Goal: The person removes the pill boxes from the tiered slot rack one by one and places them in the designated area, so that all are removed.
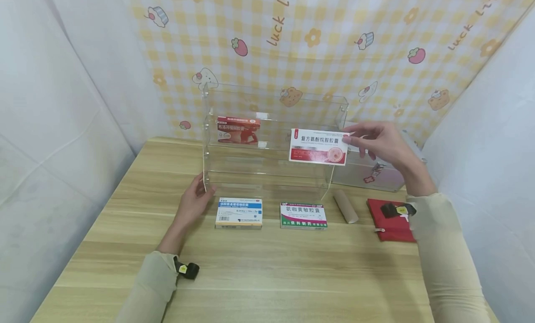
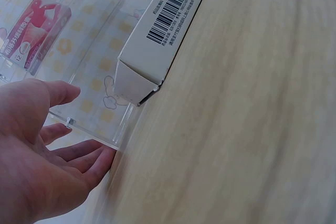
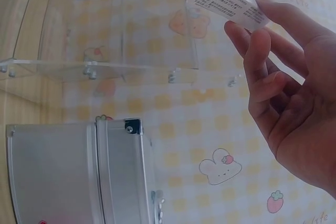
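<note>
Head view: The right hand (image 1: 382, 139) pinches the right end of a red-and-white medicine box (image 1: 317, 151) between thumb and fingers. The box is raised in front of the right half of the clear rack (image 1: 267, 177), well apart from the left hand (image 1: 193, 197). The left hand touches the rack's lower left edge. A red carton (image 1: 238, 132) stands on a shelf to the left of the held box. On the table (image 1: 271, 276), near side of the rack, lie a blue-and-white box (image 1: 238, 214), a green-and-purple box (image 1: 303, 216), a cardboard tube (image 1: 346, 207) and, far right, a red pouch (image 1: 386, 221). A case (image 1: 368, 172) stands right of the rack.

Left wrist view: The left hand is loosely spread, thumb apart from the fingers, with fingertips at the rack's lower corner. How firmly they press cannot be told.

Right wrist view: The thumb and fingertips hold the end of the red-and-white medicine box; the gap between them is narrow. The remaining fingers are bent. Contact between box and rack cannot be determined.
</note>
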`<act>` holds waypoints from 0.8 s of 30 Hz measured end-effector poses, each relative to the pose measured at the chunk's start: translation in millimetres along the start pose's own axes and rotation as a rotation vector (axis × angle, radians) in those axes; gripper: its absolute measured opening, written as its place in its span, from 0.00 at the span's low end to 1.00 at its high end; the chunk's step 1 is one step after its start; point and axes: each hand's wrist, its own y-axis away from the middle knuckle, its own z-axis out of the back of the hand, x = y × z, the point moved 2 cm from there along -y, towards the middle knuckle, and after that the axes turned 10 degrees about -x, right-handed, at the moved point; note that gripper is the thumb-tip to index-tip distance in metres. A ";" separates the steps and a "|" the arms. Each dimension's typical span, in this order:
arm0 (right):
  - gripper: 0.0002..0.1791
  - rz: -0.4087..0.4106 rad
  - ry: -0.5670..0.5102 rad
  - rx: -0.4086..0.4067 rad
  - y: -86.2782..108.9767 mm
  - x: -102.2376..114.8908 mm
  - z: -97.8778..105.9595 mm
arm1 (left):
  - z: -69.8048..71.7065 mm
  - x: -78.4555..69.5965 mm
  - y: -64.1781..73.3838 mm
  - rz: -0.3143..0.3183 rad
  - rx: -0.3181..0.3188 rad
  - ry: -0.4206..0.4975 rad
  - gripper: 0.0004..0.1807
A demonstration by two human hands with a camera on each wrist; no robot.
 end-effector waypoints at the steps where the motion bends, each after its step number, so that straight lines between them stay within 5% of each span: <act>1: 0.20 0.001 0.001 0.002 0.3 -0.9 0.0 | -0.1 0.1 -0.1 -0.002 0.000 -0.002 0.37; 9: 0.18 0.018 0.004 0.025 4.4 -4.3 0.2 | -0.7 0.5 -0.8 -0.008 -0.003 -0.003 0.37; 24: 0.20 -0.076 0.015 0.063 16.5 -12.3 -3.9 | -0.2 1.0 -0.6 -0.018 -0.002 -0.002 0.37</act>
